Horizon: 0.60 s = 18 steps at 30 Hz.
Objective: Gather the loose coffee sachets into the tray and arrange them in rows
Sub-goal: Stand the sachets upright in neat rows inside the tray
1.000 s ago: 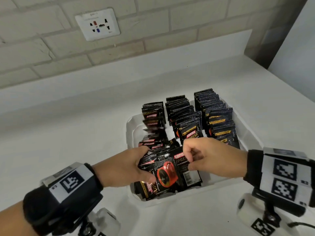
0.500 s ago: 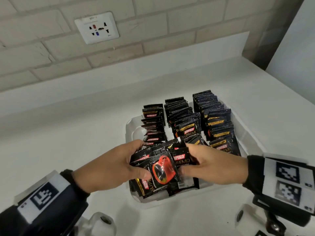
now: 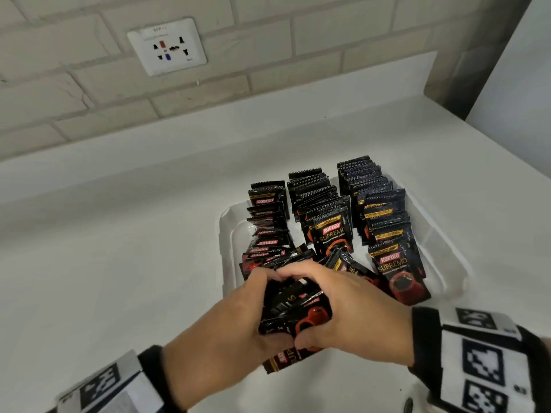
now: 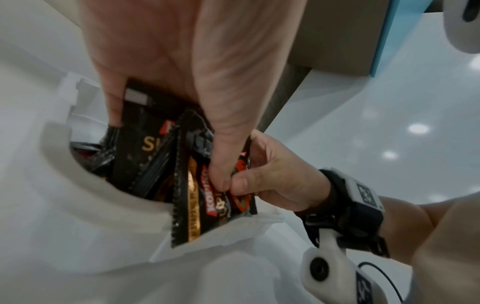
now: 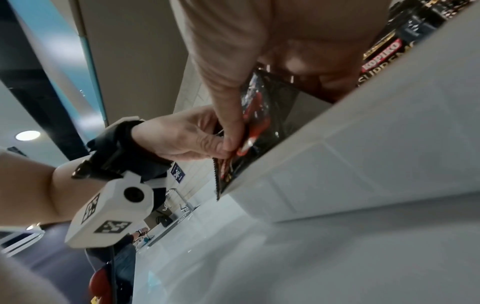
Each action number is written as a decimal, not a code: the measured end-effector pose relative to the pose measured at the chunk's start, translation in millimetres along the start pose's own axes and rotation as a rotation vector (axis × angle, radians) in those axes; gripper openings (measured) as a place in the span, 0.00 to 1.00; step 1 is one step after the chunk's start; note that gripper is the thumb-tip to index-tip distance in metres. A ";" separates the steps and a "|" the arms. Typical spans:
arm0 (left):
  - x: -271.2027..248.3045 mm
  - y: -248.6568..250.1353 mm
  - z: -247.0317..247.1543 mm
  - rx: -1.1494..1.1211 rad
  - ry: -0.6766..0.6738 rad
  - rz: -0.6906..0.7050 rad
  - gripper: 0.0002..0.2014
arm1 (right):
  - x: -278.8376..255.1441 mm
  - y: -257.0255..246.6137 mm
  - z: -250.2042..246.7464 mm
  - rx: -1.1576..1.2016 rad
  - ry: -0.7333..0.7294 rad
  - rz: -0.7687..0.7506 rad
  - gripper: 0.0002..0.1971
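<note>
- Near edge of the tray (image 3: 447, 263) hidden behind both hands and the bunch of sachets (image 3: 293, 311).
- Fingertips of the left hand (image 3: 235, 320) and right hand (image 3: 354, 311) tucked out of sight behind that bunch.
- Print on the far-row sachets (image 3: 310, 183) too small to read.
- Forearms cut off by the bottom edge.
- Right-wrist view: desk (image 5: 337, 257) blurred.
</note>
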<state>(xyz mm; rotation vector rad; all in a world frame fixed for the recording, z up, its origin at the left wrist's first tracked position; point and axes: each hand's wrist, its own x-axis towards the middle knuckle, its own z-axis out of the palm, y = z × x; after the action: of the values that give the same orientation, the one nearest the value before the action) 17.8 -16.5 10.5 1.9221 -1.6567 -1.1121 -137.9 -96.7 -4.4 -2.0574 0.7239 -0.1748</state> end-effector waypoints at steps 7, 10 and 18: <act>5.3 -13.0 -5.6 -0.172 -0.008 -0.061 0.31 | 8.3 0.5 3.7 0.038 -0.035 0.015 0.20; 8.0 -13.6 -10.0 -0.170 -0.031 -0.080 0.22 | 14.0 3.4 2.7 0.094 -0.053 0.060 0.20; 15.4 -26.1 -26.1 -0.216 -0.152 -0.098 0.35 | 18.8 12.0 -6.7 0.360 -0.100 0.114 0.20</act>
<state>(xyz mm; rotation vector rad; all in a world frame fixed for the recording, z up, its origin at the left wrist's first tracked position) 54.6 -30.3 3.0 1.8355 -1.4605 -1.4444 -130.3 -116.8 -13.2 -1.6671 0.6912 -0.1261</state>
